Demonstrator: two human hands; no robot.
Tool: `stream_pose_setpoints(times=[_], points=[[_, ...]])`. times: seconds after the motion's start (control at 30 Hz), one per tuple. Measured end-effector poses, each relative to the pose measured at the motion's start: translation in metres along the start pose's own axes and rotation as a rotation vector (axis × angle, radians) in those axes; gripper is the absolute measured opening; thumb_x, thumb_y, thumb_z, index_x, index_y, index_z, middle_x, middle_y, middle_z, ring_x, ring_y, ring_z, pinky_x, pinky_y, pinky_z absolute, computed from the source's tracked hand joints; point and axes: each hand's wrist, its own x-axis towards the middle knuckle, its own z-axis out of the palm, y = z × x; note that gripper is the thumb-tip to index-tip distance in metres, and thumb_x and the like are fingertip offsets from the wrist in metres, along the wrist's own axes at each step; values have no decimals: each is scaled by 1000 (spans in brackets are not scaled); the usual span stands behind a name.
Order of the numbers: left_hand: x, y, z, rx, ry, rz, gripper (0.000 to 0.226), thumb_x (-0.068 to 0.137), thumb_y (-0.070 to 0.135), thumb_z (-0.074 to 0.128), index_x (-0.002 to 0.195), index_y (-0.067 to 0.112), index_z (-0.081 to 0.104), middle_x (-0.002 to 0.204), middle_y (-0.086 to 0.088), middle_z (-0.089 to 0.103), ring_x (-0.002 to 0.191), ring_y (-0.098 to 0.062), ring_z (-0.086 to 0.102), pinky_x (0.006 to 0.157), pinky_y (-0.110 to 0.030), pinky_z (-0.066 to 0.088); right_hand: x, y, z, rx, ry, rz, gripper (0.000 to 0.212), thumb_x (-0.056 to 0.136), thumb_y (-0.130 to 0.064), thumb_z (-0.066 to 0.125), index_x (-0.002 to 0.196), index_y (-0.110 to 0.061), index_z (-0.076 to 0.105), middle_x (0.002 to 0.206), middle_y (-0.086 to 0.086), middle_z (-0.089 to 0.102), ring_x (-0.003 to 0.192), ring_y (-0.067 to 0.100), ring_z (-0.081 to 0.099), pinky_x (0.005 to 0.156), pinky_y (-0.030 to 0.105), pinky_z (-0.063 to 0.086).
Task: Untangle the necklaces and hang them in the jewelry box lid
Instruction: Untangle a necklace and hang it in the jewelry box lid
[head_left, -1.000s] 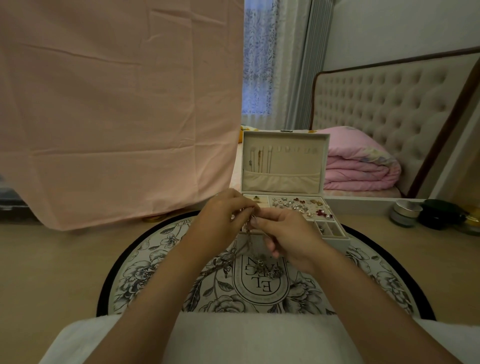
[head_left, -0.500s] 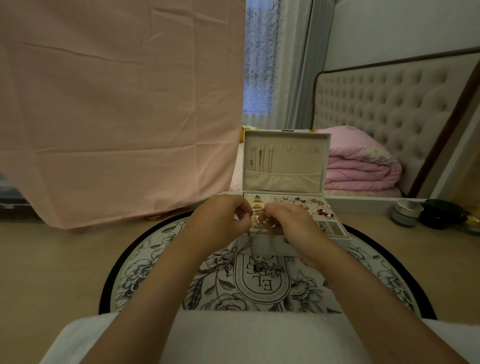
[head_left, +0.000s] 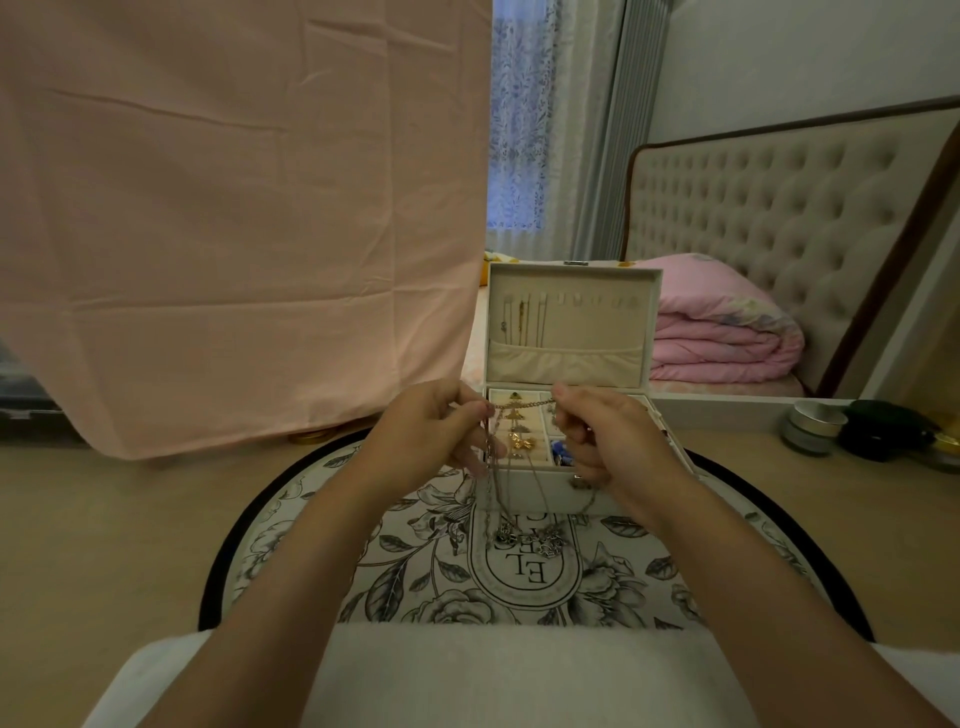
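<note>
A white cloth lies nearest, across the bottom of the view, and two bare forearms reach forward over it. They pass above a round floral mat with a black rim. An oval emblem at the mat's centre carries the letters "EL". The line of lettering above them is partly covered and cannot be read. On that emblem rests a tangle of necklaces, silvery, with thin strands rising from it to the hands. The left hand is raised with its knuckles turned outward, fingers curled, thumb and forefinger pinching one end of a gold chain. Several of the hanging strands fall from this same grip. The right hand mirrors it, fingers curled in and fingertips pinching the other end, so the chain runs nearly level between the two hands, just above the open tray. Behind them the white jewelry box stands on the mat, small gold pieces in its compartments. Its lid is upright, with a few hung chains on the left hooks above a fabric pocket. Farther back are a pink sheet, a folded pink quilt and a tufted headboard.
</note>
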Motion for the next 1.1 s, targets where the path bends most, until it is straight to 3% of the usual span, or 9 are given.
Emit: stream_pose_setpoints(times=[0.1, 0.2, 0.3, 0.43, 0.57, 0.7, 0.83, 0.97, 1.1], points=[[1, 2, 1, 31, 27, 16, 19, 105, 16, 44, 92, 9, 57, 91, -4, 77, 81, -28, 73, 62, -27, 55, -2, 0, 1, -79, 16, -17, 31, 98, -31, 61, 75, -13, 73, 63, 2, 46, 42, 8, 28, 43, 24, 19], [4, -1, 2, 20, 50, 13, 27, 104, 19, 43, 87, 13, 63, 97, -4, 74, 86, -19, 66, 75, -37, 59, -2, 0, 2, -192, 39, -39, 34, 99, -32, 61, 90, -2, 75, 62, -8, 56, 40, 0, 41, 40, 13, 30], [6, -1, 0, -12, 70, -13, 35, 101, 28, 44, 72, 17, 61, 76, -2, 64, 78, -20, 60, 88, -46, 54, -2, -2, 3, -242, 45, -47, 37, 100, -30, 59, 91, 4, 71, 64, -13, 64, 40, -1, 46, 40, 11, 32], [3, 7, 1, -323, -66, -54, 33, 106, 20, 36, 76, 13, 49, 61, 1, 45, 60, -17, 45, 61, -28, 47, -1, -2, 5, -28, -48, 19, 32, 102, -27, 53, 75, -12, 62, 75, 4, 64, 47, 13, 35, 42, 22, 25], [2, 8, 0, -370, -86, -84, 28, 107, 21, 36, 84, 13, 50, 60, 1, 35, 51, -13, 33, 46, -22, 35, -1, -2, 2, 212, -204, 116, 28, 98, -8, 35, 79, -9, 56, 78, 8, 63, 53, 15, 42, 41, 22, 24], [3, 3, -10, -421, -142, -112, 26, 105, 25, 38, 83, 16, 48, 63, 3, 32, 51, -12, 21, 45, -24, 17, -2, 0, -7, 234, -324, 119, 35, 83, 10, 25, 73, -9, 51, 78, 11, 62, 48, 16, 41, 39, 21, 26], [3, 0, -14, -471, -264, -116, 29, 99, 33, 47, 73, 20, 42, 64, 5, 26, 53, -13, 13, 50, -29, 9, -3, 5, -15, 64, -450, 152, 37, 83, 8, 30, 62, -14, 52, 74, 11, 62, 48, 17, 45, 48, 27, 38], [1, -2, -18, -144, -157, -58, 32, 97, 34, 58, 67, 22, 52, 58, 4, 34, 48, -12, 25, 45, -23, 22, -3, 7, -20, -98, -580, 217, 24, 78, -8, 40, 64, -14, 58, 68, 12, 60, 53, 20, 50, 55, 31, 45], [-6, -12, -35, 336, -55, -18, 27, 85, 45, 73, 74, 21, 65, 56, 10, 45, 51, -10, 39, 54, -27, 39, -6, 1, -18, -189, -595, 224, 22, 78, -12, 45, 88, -6, 64, 58, 7, 49, 54, 19, 46, 64, 34, 51]])
